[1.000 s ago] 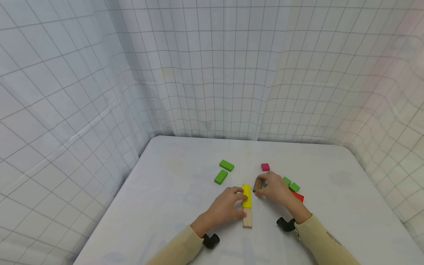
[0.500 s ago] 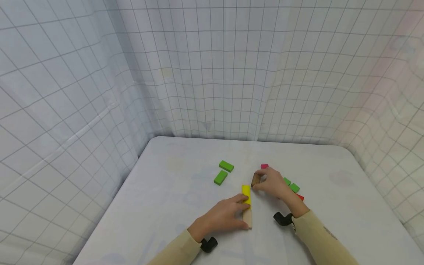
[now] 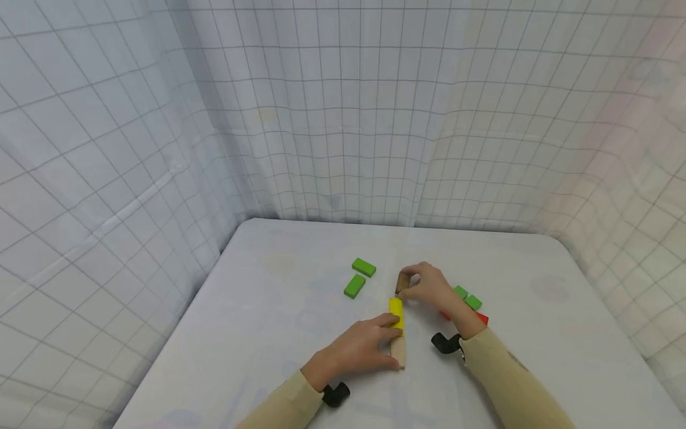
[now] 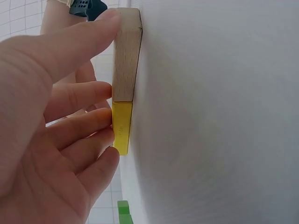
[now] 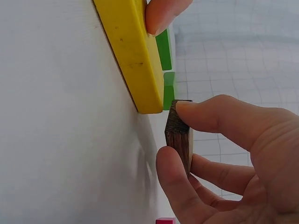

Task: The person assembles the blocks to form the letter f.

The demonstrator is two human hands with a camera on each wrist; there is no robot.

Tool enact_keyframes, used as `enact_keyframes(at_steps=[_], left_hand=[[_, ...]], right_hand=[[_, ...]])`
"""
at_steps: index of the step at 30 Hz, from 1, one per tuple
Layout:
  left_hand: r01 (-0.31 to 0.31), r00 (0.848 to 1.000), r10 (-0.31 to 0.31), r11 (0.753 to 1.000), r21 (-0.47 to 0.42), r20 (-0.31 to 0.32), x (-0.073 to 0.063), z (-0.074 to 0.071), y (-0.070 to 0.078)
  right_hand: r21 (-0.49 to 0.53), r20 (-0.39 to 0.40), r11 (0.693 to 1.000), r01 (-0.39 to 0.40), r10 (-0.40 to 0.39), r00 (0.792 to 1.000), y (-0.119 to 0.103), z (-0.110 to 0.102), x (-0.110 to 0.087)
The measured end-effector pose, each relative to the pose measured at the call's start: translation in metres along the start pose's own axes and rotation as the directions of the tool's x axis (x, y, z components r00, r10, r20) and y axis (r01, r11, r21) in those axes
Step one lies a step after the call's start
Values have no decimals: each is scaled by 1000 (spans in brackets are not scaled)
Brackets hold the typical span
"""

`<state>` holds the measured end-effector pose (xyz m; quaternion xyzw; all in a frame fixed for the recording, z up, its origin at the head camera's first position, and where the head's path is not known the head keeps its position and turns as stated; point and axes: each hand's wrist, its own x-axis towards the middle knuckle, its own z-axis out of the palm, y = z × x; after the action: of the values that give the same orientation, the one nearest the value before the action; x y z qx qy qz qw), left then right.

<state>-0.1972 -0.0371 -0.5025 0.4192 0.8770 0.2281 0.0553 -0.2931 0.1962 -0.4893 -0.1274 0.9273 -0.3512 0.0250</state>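
A yellow block (image 3: 395,306) and a pale wooden block (image 4: 126,65) lie end to end on the white table, the yellow one farther from me. My left hand (image 3: 360,347) lies over them, with fingertips on their upper faces and the thumb at the pale block's near end. Between thumb and fingers, my right hand (image 3: 433,291) pinches a small dark brown wooden block (image 5: 178,128). It is tilted, just past the far end of the yellow block.
Left of the row lie two green blocks (image 3: 364,267). To the right, partly behind my right forearm, are two smaller green blocks (image 3: 473,302) and red pieces (image 3: 481,318). The right wrist view shows a pink block (image 5: 165,220). Gridded white curtains surround the table.
My right hand has carried the brown block left and away from me, to the yellow block's far end, hiding the pink block from the head view. My left fingers have come further over the row.
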Motion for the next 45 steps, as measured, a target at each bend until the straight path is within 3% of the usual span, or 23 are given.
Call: enact_keyframes(at_steps=[7,17,28,34,45], left_hand=[[-21,1000,21,1000,5,-6,1,-1,1],[-7,1000,7,1000,-8,-2,3,-3,3],[0,1000,-1,1000,-25,-19,5,-2,1],[-5,1000,5,1000,3,-19,5,-2,1],[24,999,-24,999,-29,-21,2,0,-1]], right_hand=[[2,43,1000,4,-5,999,-1,6,8],[8,123,999,-51,50,991,-3,3,9],[34,133,999,-17,12,991,-3,2,9],[98,144,995,-8,-6,990,-1,6,6],[89,99,996,3,-12,995,-3,15,5]])
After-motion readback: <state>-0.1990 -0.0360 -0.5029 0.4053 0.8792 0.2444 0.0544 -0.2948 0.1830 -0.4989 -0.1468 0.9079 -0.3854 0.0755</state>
